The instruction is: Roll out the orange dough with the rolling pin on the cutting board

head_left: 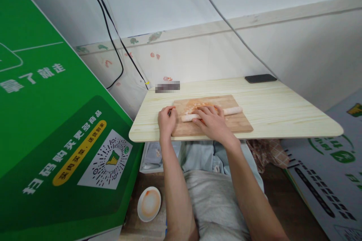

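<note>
From where I stand, the pin point(233, 111) lies across the board point(239, 126), its 2 ends showing either side of the right hand point(211, 119). To work it well, I'd keep the pressure even along its length and the board steady. That hand lies over the pin with fingers spread, not wrapped around it. The left hand point(166, 121) is curled by the board's left edge; I can't tell whether it grips anything.

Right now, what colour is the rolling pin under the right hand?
The rolling pin is pale off-white; the head view shows it best.
</note>
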The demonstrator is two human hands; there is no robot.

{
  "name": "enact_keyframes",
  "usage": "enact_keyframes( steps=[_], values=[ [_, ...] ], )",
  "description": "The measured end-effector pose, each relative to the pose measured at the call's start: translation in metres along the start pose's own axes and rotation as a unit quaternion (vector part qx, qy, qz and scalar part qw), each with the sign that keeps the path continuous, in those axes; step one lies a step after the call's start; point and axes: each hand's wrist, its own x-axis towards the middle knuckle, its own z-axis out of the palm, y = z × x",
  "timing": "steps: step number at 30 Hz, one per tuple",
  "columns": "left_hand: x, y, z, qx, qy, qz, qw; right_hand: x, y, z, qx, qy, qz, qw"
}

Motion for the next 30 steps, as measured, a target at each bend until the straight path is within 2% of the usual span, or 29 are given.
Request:
enact_keyframes(
  steps=[4,11,30],
  values=[
    [-0.0001,-0.0004,-0.0003,0.005,-0.004,-0.003,1.0,0.0057,-0.0037,0.0064,-0.001,0.029,0.019,0.999],
    [0.0001,-0.0004,-0.0004,0.005,-0.001,0.0,1.0,0.0061,-0.0019,0.0083,0.006,0.035,0.011,0.999],
    [-0.0001,-0.0021,-0.0001,0.008,-0.002,0.006,1.0,0.0025,-0.0028,0.0046,-0.009,0.017,0.006,1.0]
  ],
)
